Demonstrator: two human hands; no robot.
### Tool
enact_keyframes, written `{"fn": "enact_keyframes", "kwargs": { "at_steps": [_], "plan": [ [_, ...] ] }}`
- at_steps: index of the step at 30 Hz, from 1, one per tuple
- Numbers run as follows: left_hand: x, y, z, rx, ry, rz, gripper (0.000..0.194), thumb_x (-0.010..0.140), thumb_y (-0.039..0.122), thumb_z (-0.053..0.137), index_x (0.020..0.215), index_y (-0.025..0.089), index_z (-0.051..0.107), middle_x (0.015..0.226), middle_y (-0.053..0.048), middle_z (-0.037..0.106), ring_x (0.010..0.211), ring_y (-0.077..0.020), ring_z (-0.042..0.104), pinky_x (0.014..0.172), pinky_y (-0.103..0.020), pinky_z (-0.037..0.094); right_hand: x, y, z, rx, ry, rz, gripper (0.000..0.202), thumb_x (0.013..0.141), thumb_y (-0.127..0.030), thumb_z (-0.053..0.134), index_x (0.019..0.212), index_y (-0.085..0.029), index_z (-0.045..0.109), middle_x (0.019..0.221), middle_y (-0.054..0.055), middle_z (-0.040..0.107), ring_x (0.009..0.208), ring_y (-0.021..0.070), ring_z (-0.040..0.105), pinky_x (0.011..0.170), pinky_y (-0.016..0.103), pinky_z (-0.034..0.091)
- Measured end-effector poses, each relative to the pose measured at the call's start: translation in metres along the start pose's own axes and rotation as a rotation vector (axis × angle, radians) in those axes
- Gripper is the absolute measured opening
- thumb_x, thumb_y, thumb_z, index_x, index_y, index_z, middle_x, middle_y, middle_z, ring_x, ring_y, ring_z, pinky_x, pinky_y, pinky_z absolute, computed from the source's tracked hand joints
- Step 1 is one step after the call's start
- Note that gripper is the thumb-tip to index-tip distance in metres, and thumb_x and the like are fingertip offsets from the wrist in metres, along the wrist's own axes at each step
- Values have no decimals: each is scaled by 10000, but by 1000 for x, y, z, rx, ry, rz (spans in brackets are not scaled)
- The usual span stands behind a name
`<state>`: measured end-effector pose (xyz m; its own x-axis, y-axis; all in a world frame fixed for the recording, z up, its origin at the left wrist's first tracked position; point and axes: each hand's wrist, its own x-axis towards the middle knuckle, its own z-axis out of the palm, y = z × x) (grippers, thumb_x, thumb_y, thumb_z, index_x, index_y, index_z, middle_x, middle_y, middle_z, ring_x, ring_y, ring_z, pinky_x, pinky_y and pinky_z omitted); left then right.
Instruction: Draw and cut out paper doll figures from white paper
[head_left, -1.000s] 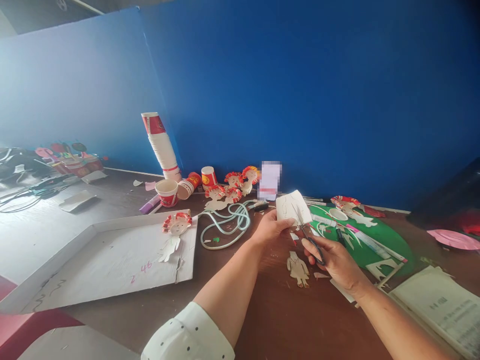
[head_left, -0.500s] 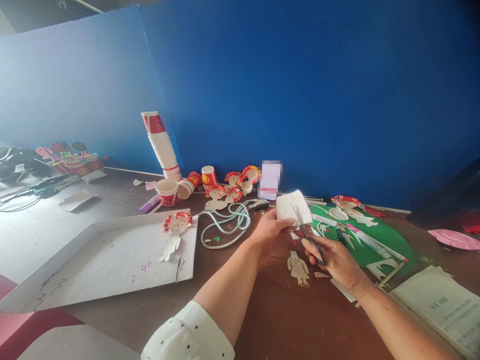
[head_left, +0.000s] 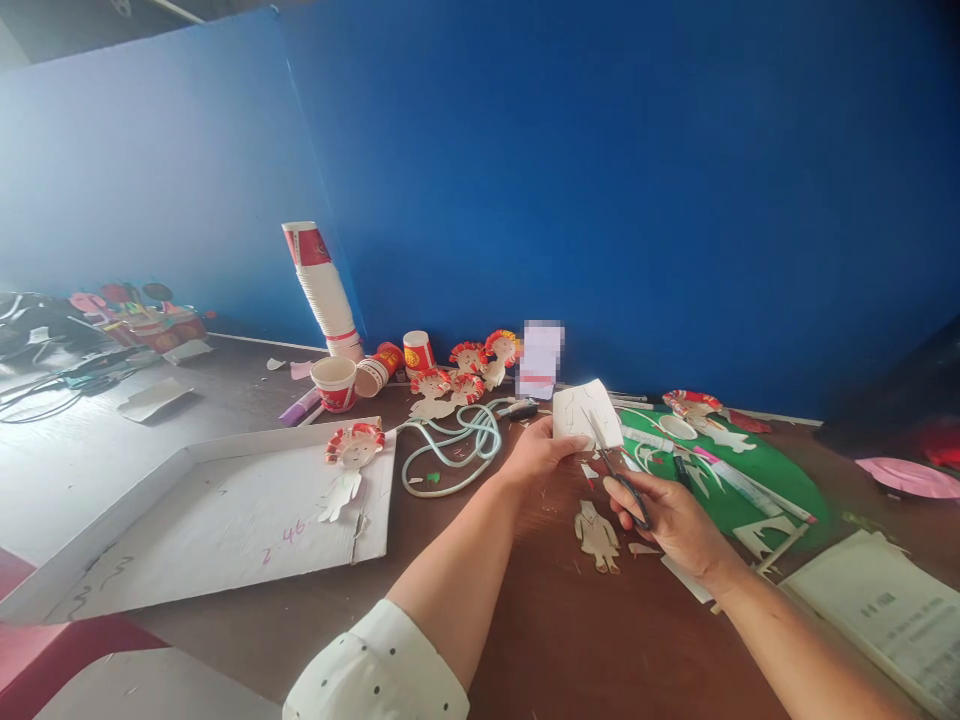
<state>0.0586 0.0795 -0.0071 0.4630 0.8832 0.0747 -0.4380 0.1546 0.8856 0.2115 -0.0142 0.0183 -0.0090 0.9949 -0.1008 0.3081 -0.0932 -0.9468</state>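
Observation:
My left hand (head_left: 546, 453) pinches the lower left edge of a piece of white paper (head_left: 581, 412) with drawn outlines on it. In my right hand (head_left: 667, 520) is a pair of dark-handled scissors (head_left: 628, 488), with the blades lying at the paper's lower part. How far the blades are apart is hard to make out. Just below, a paper doll body cut-out (head_left: 597, 538) lies on the brown table (head_left: 540, 620). Small paper scraps (head_left: 589, 470) are scattered near the scissors.
At left, a shallow white box (head_left: 247, 520) bears a red-fringed paper doll (head_left: 355, 446). A leaning stack of paper cups (head_left: 324, 290) stands before the blue wall (head_left: 600, 180). A pale cable (head_left: 450, 490) is coiled mid-table. Markers (head_left: 739, 480) and cut-outs lie on a green mat (head_left: 802, 495).
The paper in my left hand has tilted very slightly. Both hands and the scissors are in nearly the same place.

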Motion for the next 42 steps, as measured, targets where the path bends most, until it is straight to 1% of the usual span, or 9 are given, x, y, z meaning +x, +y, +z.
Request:
{"fn": "enact_keyframes", "kwargs": {
  "at_steps": [8, 11, 18, 21, 25, 29, 34, 37, 42],
  "plan": [
    [0, 0, -1, 21, 34, 0, 364, 631, 251, 763, 942, 112, 634, 848, -86, 639, 691, -133, 557, 647, -264, 394, 1, 3, -1, 22, -28, -3, 409, 702, -586, 638, 788, -189, 679, 655, 1, 532, 545, 111, 466, 431, 206, 327],
    [0, -1, -2, 11, 48, 6, 375, 628, 250, 773, 944, 116, 621, 846, -87, 638, 699, -137, 563, 654, -264, 401, 1, 4, -1, 29, -29, -2, 408, 706, -588, 636, 777, -188, 670, 660, 1, 540, 554, 112, 475, 434, 204, 332],
    [1, -2, 0, 0, 19, 3, 379, 623, 248, 776, 933, 109, 607, 840, -79, 629, 653, -106, 541, 599, -233, 371, -1, 0, 1, 42, -31, 19, 416, 709, -591, 637, 666, -178, 619, 614, -8, 525, 567, 110, 463, 447, 195, 334],
    [1, -3, 0, 0, 10, -2, 388, 621, 260, 776, 936, 108, 610, 832, -78, 633, 642, -106, 541, 595, -236, 371, -1, 0, 2, 40, -10, 32, 405, 705, -580, 647, 699, -175, 633, 625, -2, 537, 569, 115, 476, 441, 195, 342],
    [1, -3, 0, -7, 6, 0, 392, 624, 261, 770, 950, 112, 611, 888, -90, 650, 699, -129, 576, 642, -248, 406, -1, 1, 3, 32, -3, 32, 422, 712, -596, 632, 706, -174, 626, 628, 2, 532, 557, 115, 477, 425, 194, 336],
    [2, -6, -2, 23, -4, 2, 389, 632, 274, 765, 953, 115, 611, 880, -89, 653, 700, -131, 583, 631, -238, 414, -1, 1, 3, 6, -10, 30, 424, 732, -604, 610, 688, -183, 610, 610, -5, 520, 553, 115, 469, 436, 196, 342],
    [5, -11, -5, 33, -6, 16, 388, 642, 281, 762, 961, 114, 617, 850, -84, 639, 690, -125, 575, 614, -234, 404, -1, 1, 3, 41, -13, 39, 399, 727, -581, 630, 684, -186, 609, 608, -18, 518, 553, 104, 457, 449, 189, 338],
    [4, -10, -5, 20, -15, 18, 389, 639, 281, 764, 957, 113, 617, 827, -75, 633, 682, -122, 571, 605, -232, 396, -1, 1, 2, 42, -17, 39, 392, 725, -571, 638, 691, -181, 609, 619, -12, 510, 556, 103, 447, 440, 188, 324],
    [2, -5, -2, -1, -12, -5, 384, 625, 265, 769, 942, 118, 611, 880, -87, 642, 698, -128, 578, 616, -239, 399, -1, 1, 2, 75, -24, 44, 377, 717, -562, 651, 710, -186, 621, 656, -10, 517, 565, 95, 443, 448, 180, 335]
  ]
}}
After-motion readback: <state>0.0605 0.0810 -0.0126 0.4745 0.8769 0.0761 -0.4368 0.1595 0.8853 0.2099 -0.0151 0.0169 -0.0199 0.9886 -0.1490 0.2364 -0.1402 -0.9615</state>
